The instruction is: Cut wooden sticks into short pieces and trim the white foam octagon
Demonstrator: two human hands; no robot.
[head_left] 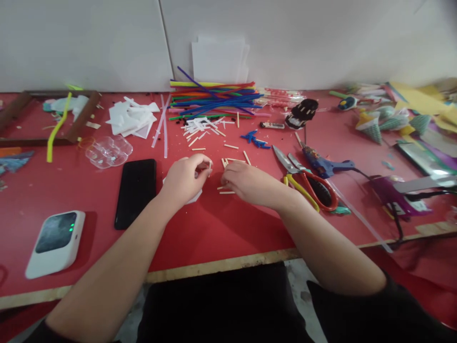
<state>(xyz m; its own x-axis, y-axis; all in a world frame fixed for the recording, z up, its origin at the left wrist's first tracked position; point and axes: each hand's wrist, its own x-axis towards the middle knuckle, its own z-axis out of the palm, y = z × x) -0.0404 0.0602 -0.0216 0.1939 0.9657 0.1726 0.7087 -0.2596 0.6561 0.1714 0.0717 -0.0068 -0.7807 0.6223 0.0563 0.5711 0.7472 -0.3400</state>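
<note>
Left hand, grip pinched on one short pale stick above red tabletop, on side facing right hand, long axis roughly up-and-down in view; latter among loose pale sticks, grip curled, cannot tell whether holding one.

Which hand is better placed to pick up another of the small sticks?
Probably the right: the right hand is down among the loose sticks, while the left hand appears to be pinching a short stick.
</note>
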